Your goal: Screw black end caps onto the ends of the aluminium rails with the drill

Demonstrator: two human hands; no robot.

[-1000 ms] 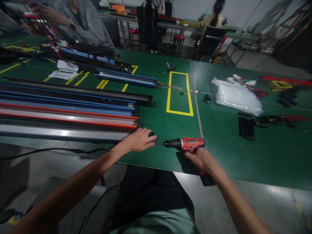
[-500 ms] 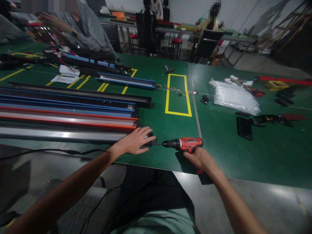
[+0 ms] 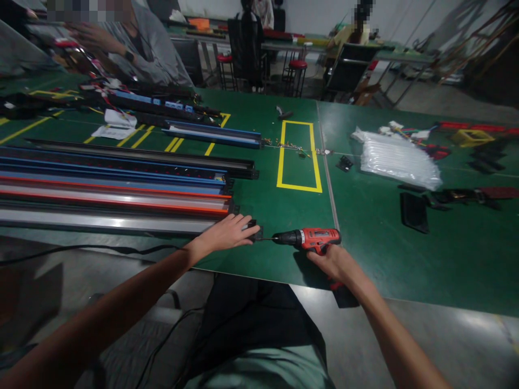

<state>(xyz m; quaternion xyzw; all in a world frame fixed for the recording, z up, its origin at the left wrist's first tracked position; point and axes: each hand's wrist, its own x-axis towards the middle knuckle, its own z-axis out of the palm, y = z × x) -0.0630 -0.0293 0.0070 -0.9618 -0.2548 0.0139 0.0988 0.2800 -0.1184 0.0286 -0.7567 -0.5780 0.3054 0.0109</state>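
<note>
My right hand is wrapped round the grip of a red and black cordless drill, which lies level and points left. Its long thin bit reaches the black end piece of a silver metal rail. Over that same rail end lies my left hand, its fingers curled down around it and partly hiding it. Whether a screw sits at the bit's tip is too small to tell.
Parallel orange-edged and blue-edged rails lie behind the silver one. A clear plastic-wrapped bundle, a black flat piece and loose small parts lie farther off. A black cable runs along the front edge. A co-worker sits across the table.
My left hand's fingers and thumb have drawn in around the rail end, where they were more spread before. The drill stays almost in place; the view has shifted slightly.
</note>
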